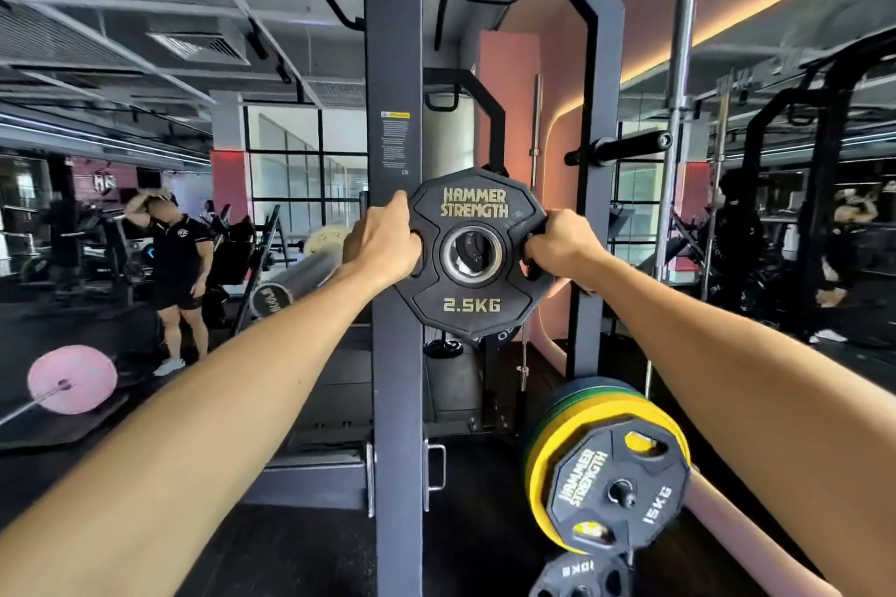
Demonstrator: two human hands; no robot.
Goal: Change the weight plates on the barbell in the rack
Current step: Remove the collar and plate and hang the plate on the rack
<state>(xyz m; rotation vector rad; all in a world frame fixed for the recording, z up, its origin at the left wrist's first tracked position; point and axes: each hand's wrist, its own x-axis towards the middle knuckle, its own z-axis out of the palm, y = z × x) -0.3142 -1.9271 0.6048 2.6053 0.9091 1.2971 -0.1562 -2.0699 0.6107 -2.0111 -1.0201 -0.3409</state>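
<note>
A black 2.5 kg plate [472,252] marked Hammer Strength stands upright at arm's length, in front of the rack's dark upright post [393,63]. My left hand [383,242] grips its left handle slot and my right hand [562,245] grips its right one, fingers curled through the openings. Through the plate's steel-ringed hole I glimpse another plate behind it. The barbell sleeve [296,279] in the rack juts toward me just left of the post, bare chrome with a black end cap.
Low at the right, a storage peg carries a black 15 kg plate [613,490] over yellow and green plates [572,412], with a 10 kg plate [579,574] below. An empty peg [625,145] sticks out upper right. A person [177,267] stands at the left; a pink-plated barbell [72,378] lies on the floor.
</note>
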